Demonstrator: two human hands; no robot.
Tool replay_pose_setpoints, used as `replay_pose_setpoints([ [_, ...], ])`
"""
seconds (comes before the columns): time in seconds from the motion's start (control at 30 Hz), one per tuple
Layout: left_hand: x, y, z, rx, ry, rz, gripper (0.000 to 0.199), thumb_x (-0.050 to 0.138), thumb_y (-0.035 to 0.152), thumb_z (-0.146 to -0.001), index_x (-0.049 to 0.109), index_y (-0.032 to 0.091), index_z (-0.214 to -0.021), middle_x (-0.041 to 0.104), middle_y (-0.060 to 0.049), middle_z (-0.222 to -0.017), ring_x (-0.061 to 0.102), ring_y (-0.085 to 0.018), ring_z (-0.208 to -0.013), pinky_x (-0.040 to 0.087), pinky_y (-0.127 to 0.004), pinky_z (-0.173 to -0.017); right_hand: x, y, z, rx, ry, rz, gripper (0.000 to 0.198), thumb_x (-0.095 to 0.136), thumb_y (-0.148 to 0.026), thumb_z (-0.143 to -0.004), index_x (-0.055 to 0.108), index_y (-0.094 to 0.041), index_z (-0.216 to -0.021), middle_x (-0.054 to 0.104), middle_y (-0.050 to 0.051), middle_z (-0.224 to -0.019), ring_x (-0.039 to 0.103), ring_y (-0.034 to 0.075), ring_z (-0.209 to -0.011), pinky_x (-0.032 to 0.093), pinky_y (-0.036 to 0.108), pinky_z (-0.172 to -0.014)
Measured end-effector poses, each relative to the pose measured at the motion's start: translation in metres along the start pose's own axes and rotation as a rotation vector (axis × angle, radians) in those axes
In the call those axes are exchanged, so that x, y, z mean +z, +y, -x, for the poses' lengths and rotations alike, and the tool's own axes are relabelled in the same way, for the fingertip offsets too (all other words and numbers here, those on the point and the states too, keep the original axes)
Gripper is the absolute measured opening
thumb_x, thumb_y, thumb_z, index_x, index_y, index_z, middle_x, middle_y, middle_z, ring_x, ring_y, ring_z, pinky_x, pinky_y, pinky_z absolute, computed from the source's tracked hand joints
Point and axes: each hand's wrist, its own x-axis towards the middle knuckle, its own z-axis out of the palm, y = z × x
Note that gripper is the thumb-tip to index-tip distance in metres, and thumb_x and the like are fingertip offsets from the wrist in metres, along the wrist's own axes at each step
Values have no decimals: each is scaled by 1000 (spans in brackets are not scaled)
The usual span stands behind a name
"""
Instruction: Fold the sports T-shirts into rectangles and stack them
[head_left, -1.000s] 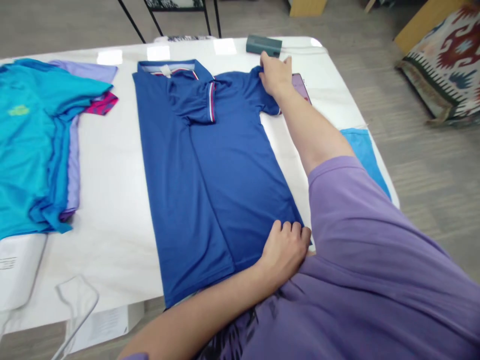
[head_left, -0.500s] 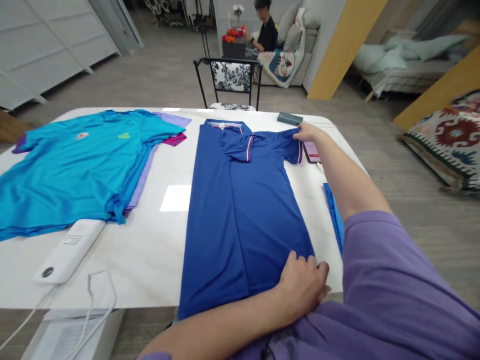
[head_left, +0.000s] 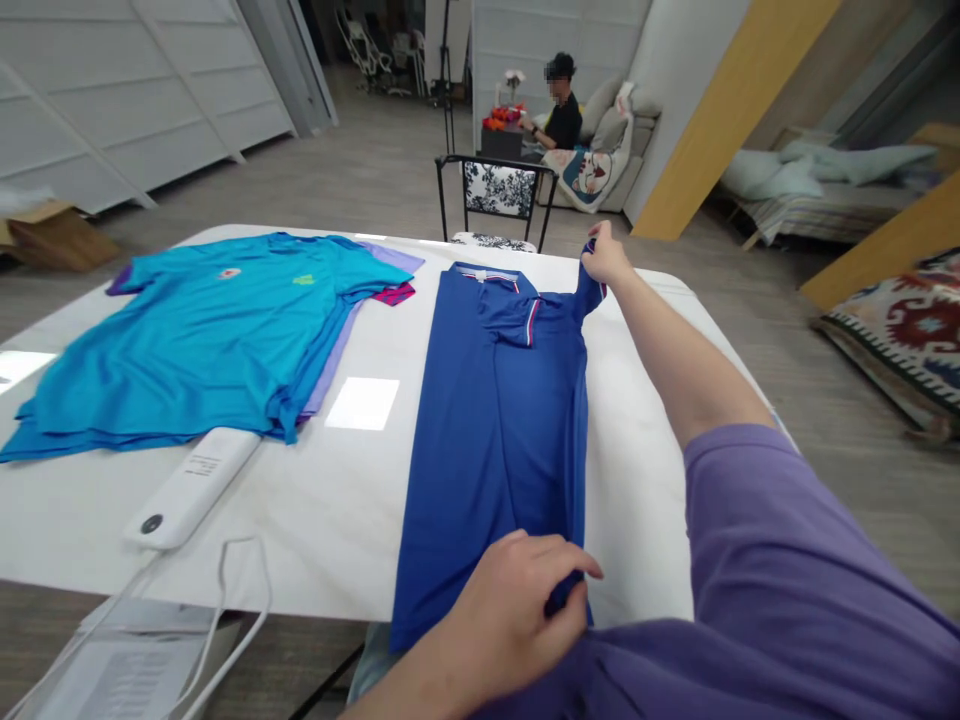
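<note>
A dark blue polo shirt [head_left: 465,430] lies lengthwise on the white table [head_left: 322,520], its left side folded inward with one striped-cuff sleeve across the chest. Near the collar, my right hand [head_left: 607,258] grips the other sleeve and holds it up off the tabletop. My left hand [head_left: 521,595] is closed on the shirt's bottom hem close to the table's front edge; a bit of blue cloth shows between thumb and fingers. Between both hands, the shirt's right edge is drawn inward in a narrow fold.
Left on the table lie stacked turquoise shirts [head_left: 217,340] and a white device [head_left: 195,490] with a cable [head_left: 262,590]. A black-framed chair [head_left: 499,190] stands behind the table. Farther back a person [head_left: 564,115] sits beside a sofa. Below the front edge is a white box [head_left: 127,660].
Both hands have lifted the shirt's right edge and brought it leftward. The sleeve has risen off the table. The view has shifted, so the table things appear farther right.
</note>
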Motion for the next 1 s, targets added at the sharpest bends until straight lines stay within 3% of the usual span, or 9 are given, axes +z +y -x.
replay_pose_setpoints([
  [0.2,-29,-44,55,-113,6,7,28,74,50,-101,81,53,-127,90,7,-123,87,-27,-111,61,-52,-105,71,-111,-60,41,-122,-70,53,76,-26,-102,57,-15,-150,69,23,-146,64,42,-146,47,69,-130],
  [0.3,-26,-64,65,-183,-113,-45,37,78,52,-97,82,55,-133,90,3,-127,86,-33,-114,61,-54,-106,124,-166,-64,15,-227,-145,70,81,-32,-101,49,-13,-161,64,24,-156,61,40,-151,46,65,-133],
  [0.37,-28,-72,70,-253,-218,-101,48,80,59,-93,80,56,-141,91,-3,-116,87,-38,-108,63,-56,-102,158,-189,-59,-9,-309,-287,80,84,-42,-100,46,-17,-165,64,21,-158,64,39,-145,53,67,-128],
  [0.47,-44,-76,82,-306,-242,-91,61,82,66,-89,73,64,-149,88,-1,-85,87,-37,-90,66,-52,-87,189,-192,-46,-24,-373,-453,75,85,-50,-98,52,-23,-161,70,16,-146,72,37,-127,66,69,-111],
  [0.6,-83,-82,82,-282,87,-142,40,82,62,-89,78,65,-129,83,1,-82,84,-35,-84,66,-54,-82,174,-142,-29,-53,-286,-235,38,82,-34,-97,69,-20,-129,77,16,-123,73,36,-122,60,64,-119],
  [0.7,-120,-98,44,-243,304,-159,31,79,63,-94,79,54,-124,84,-3,-98,81,-34,-86,65,-55,-83,139,-87,-7,-12,-197,-83,21,79,-27,-95,71,-21,-114,80,15,-117,75,34,-120,57,56,-122],
  [0.8,-168,-123,-29,-222,548,-79,35,66,66,-105,76,38,-123,83,-4,-107,78,-27,-87,64,-46,-83,115,-38,23,117,-160,-126,17,76,-30,-98,69,-23,-113,81,10,-111,80,27,-98,64,47,-107],
  [0.9,-232,-147,-123,-221,772,-91,39,62,61,-107,74,26,-120,82,-7,-111,75,-24,-88,61,-38,-83,112,-3,48,243,-148,-249,19,74,-37,-102,67,-25,-114,80,7,-112,78,21,-79,68,39,-85],
  [1.0,-297,-171,-213,-246,891,-152,36,52,51,-114,67,21,-129,77,-13,-128,74,-25,-112,57,-39,-102,124,19,58,315,-133,-352,24,68,-43,-105,66,-26,-122,77,6,-118,76,18,-76,67,35,-74],
])
